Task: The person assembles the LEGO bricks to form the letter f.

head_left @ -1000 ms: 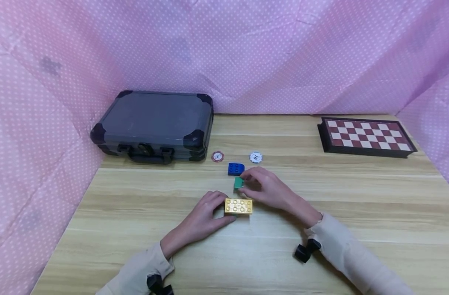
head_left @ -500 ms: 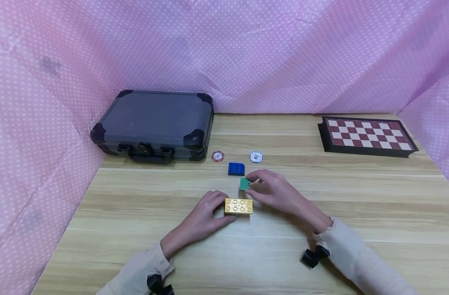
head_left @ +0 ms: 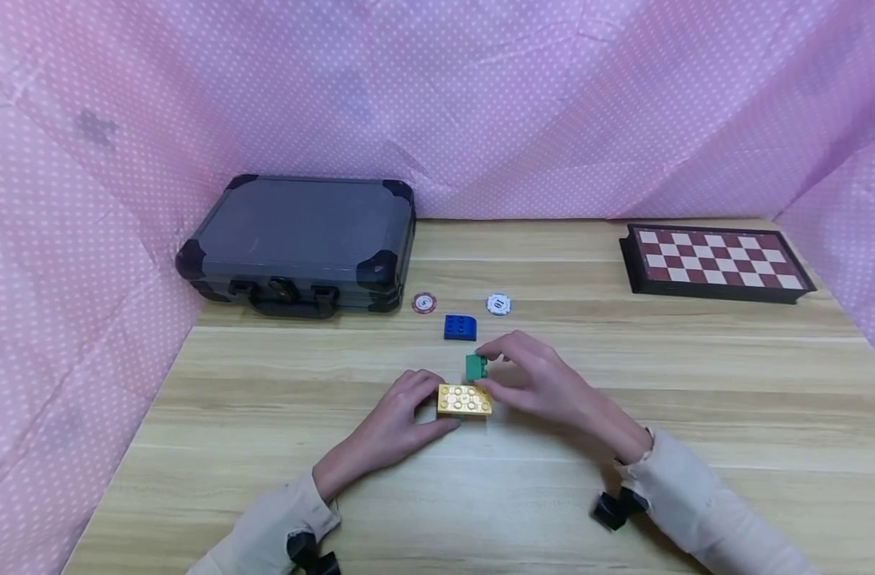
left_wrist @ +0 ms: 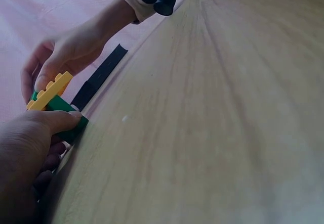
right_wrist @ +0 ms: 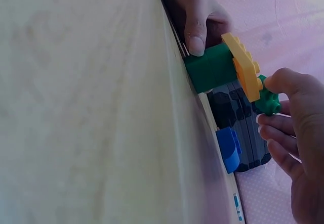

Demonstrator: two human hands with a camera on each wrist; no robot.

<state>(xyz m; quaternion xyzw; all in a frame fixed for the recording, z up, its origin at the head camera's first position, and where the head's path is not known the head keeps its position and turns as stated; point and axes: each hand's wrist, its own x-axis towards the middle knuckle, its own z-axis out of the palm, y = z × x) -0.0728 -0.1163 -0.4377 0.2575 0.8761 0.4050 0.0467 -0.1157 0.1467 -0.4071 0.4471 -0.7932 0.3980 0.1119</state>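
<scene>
Pink dotted cloth walls off a wooden table (head_left: 279, 375); case (head_left: 301, 235) back left, chessboard (head_left: 718, 263) back right, two chips and a blue brick (head_left: 460, 327) mid-table. Left hand (head_left: 397, 419) clasps the stack, yellow plate (head_left: 465, 399) on a green block (right_wrist: 212, 67) (seen from the wrist views), apparently bracing it on the table. Right hand (head_left: 538, 379) pinches a small green brick (head_left: 477, 366) at the plate's far edge, studs tilted, seemingly lining it up.

Two bare hands, left hand (head_left: 397, 419) and right hand (head_left: 545, 379), no rings or gloves. Long cream sleeves (head_left: 275, 523), soft knit, ribbed cuffs snug at both wrists. Black strap mount (head_left: 613, 507) under right wrist; a like black clip (head_left: 308, 553) under the left cuff.
</scene>
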